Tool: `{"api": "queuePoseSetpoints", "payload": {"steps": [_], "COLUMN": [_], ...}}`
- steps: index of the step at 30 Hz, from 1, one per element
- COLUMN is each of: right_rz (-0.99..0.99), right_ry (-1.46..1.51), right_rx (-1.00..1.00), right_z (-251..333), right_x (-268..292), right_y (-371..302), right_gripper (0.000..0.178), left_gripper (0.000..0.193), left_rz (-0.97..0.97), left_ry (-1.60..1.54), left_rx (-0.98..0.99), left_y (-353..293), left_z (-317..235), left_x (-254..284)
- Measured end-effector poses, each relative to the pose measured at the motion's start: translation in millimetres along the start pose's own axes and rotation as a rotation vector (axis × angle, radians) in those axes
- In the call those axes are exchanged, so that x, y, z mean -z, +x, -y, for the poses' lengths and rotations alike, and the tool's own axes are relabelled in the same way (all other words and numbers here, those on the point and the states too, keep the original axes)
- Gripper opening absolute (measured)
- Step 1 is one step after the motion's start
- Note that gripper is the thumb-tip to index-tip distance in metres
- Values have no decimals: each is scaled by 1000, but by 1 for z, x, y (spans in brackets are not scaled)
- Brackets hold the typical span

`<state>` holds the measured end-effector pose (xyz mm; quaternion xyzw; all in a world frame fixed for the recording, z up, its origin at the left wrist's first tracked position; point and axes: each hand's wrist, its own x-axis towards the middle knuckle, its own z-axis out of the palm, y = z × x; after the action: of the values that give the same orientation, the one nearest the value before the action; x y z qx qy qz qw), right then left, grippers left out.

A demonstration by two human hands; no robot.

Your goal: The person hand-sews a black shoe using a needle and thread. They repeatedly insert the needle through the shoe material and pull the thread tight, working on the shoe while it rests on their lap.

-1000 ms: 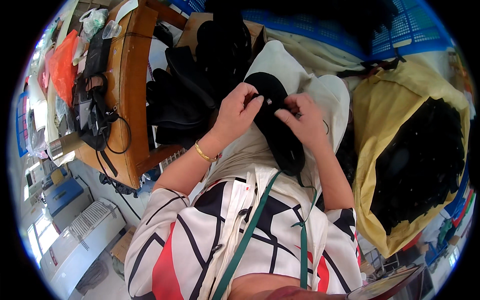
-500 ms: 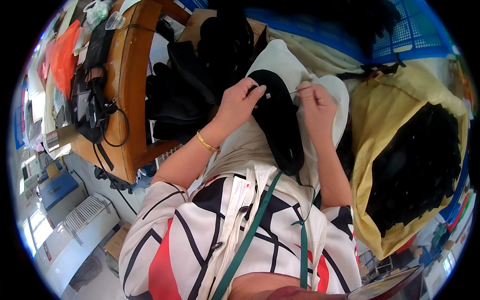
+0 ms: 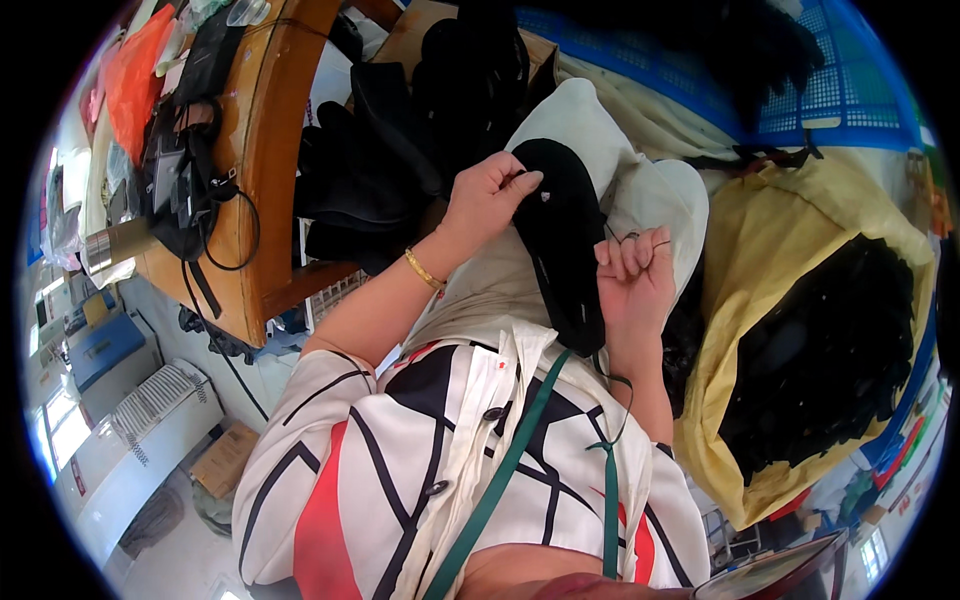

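Observation:
A black cloth shoe lies lengthwise over my lap, with a small pale mark near its far end. My left hand is closed on the shoe's far left edge, thumb and fingers pinching it. Just right of the shoe, my right hand is curled with the palm side partly turned up. A thin dark thread runs from the shoe's side to these fingers and passes over them. Whether a needle is among the fingers is too small to tell.
A wooden table stands left, with black straps and bags on it. Several black shoes are piled beside a cardboard box. At right, a yellow sack holds black pieces. Blue plastic crates stand at the back.
My right hand has come nearer my body and turned its curled fingers upward, drawing the thread along. My left hand keeps its pinch on the shoe. The view has shifted slightly.

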<state>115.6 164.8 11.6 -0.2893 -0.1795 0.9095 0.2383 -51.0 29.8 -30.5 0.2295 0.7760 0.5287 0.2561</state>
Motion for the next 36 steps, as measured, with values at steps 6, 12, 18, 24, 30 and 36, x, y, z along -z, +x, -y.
{"api": "queuePoseSetpoints", "payload": {"steps": [6, 12, 18, 24, 30, 36], "right_rz": [127, 110, -421, -32, 215, 326], "right_ry": [-414, -1442, -1454, -1008, -1341, -1612], "right_rx": [336, 596, 429, 305, 136, 310], "right_z": [8, 65, 100, 45, 7, -6], "right_x": [-8, 49, 95, 40, -7, -8], "right_y": [5, -34, -44, -7, 22, 29], "right_gripper": [30, 15, 21, 9, 10, 10], "left_gripper": [20, 11, 16, 30, 26, 25], "left_rz": [75, -28, 213, 135, 158, 119], "left_ry": [199, 396, 380, 735, 236, -64], "left_rx": [-104, -517, -369, -305, 73, 292], "left_y": [4, 0, 2, 7, 7, -1], "left_z": [-11, -26, -51, -66, -41, -38], "left_x": [6, 5, 10, -6, 5, 3]}}
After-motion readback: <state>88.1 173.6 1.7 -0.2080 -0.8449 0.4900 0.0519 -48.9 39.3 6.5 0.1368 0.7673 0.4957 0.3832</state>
